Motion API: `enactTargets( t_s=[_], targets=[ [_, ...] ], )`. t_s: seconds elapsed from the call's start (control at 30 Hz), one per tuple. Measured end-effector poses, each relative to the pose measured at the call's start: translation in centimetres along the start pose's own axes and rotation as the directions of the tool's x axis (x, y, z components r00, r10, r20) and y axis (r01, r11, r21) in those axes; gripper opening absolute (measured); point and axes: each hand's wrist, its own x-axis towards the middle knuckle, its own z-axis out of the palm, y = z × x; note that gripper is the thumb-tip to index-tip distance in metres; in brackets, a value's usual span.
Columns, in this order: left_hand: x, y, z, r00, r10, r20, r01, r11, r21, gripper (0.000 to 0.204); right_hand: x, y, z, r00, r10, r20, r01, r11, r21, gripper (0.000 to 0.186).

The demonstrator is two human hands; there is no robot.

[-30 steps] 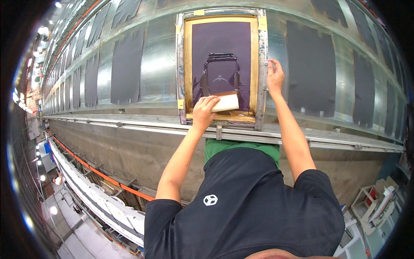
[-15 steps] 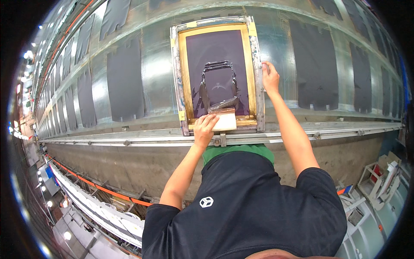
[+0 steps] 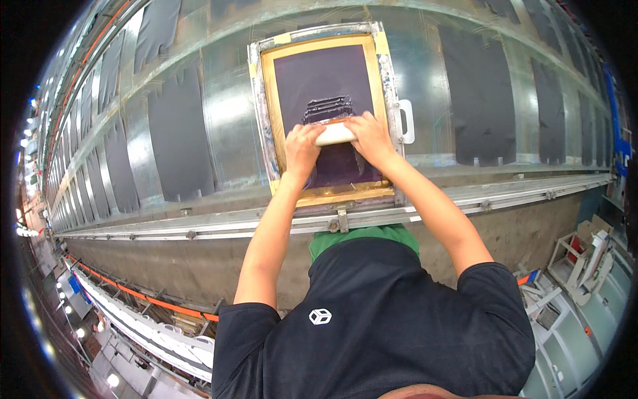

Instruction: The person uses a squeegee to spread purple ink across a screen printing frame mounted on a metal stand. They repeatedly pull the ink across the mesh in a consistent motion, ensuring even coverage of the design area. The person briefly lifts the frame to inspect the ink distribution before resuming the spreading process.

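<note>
Both my hands grip a squeegee [image 3: 336, 134] with a pale handle, held crosswise over a screen printing frame [image 3: 258, 106]. My left hand [image 3: 304, 145] is closed round its left end, and my right hand [image 3: 369, 136] round its right end. Dark, glossy ink [image 3: 327, 108] lies in ridges just beyond the squeegee, on the purple-black mesh [image 3: 322, 70]. The squeegee's blade is largely hidden by the handle and my fingers. A white handle [image 3: 405, 122] stands out from the frame's right side, with no hand on it.
The frame lies on a long metal table carrying dark fabric pieces [image 3: 179, 133] to the left and more dark pieces [image 3: 475, 96] to the right. A metal rail [image 3: 438, 208] runs along the near edge. White equipment [image 3: 585, 256] stands at the lower right.
My right hand has left the frame's right side and joined my left on the squeegee. The squeegee has moved from the frame's near end toward its middle, and the white handle is uncovered.
</note>
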Motion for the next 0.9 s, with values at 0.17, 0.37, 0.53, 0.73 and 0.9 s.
enactTargets(
  t_s=[0.17, 0.37, 0.53, 0.73, 0.9],
  targets=[
    [-6.6, 3.2, -1.4, 0.997, -0.049, 0.064, 0.051, 0.998, -0.031, 0.04, -6.2, -3.2, -0.7, 0.995, 0.033, 0.09, -0.034, 0.999, 0.017, 0.053],
    [1.2, -0.6, -1.2, 1.0, -0.007, -0.019, 0.006, 0.999, -0.037, 0.035, 0.9, -0.4, -1.8, 0.992, -0.037, -0.124, 0.036, 0.999, -0.01, 0.04],
    [2.9, -1.2, -0.3, 0.994, -0.052, 0.091, 0.052, 0.999, 0.006, 0.033, 2.0, 1.1, -0.6, 0.996, 0.001, -0.088, 0.0, 1.0, 0.013, 0.035],
    [-7.6, 2.1, -0.9, 0.994, -0.009, 0.109, 0.012, 0.999, -0.03, 0.038, -8.3, -3.1, 1.1, 1.0, 0.024, 0.002, -0.024, 0.998, 0.051, 0.058],
    [-8.9, 3.3, -2.0, 0.996, -0.014, 0.09, 0.02, 0.998, -0.057, 0.043, -6.6, 4.1, -0.5, 0.959, 0.283, 0.0, -0.247, 0.838, 0.487, 0.064]
  ],
)
